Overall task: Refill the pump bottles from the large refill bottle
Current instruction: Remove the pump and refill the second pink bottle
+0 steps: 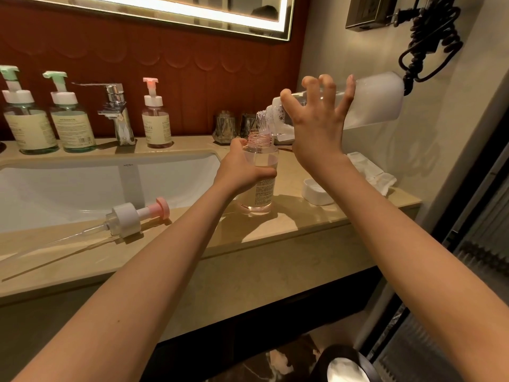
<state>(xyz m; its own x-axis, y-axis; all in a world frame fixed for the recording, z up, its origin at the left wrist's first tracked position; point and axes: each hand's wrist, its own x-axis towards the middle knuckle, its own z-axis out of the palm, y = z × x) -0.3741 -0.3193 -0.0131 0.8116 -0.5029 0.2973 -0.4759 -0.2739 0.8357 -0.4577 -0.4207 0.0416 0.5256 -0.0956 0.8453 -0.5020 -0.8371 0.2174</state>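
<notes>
My right hand [319, 128] grips the large clear refill bottle [377, 100], tipped with its mouth down over an open pump bottle [260, 172]. Clear liquid runs from the refill bottle into the open neck. My left hand [242, 169] holds that pink-tinted bottle upright on the beige counter [289, 224]; it is partly filled. Its pink-and-white pump head [132, 217] with a long tube lies on the counter's front edge, left of my left arm. Against the back wall stand three more pump bottles: two green-topped ones [27, 117] [71, 117] and a pink-topped one [156, 117].
A white sink [82, 188] with a chrome faucet [117, 111] fills the left of the counter. A white cap [316, 193] and a white cloth [371, 172] lie at the right. Two metal cups [234, 126] stand behind the bottle. A coiled black cord [429, 42] hangs on the right wall.
</notes>
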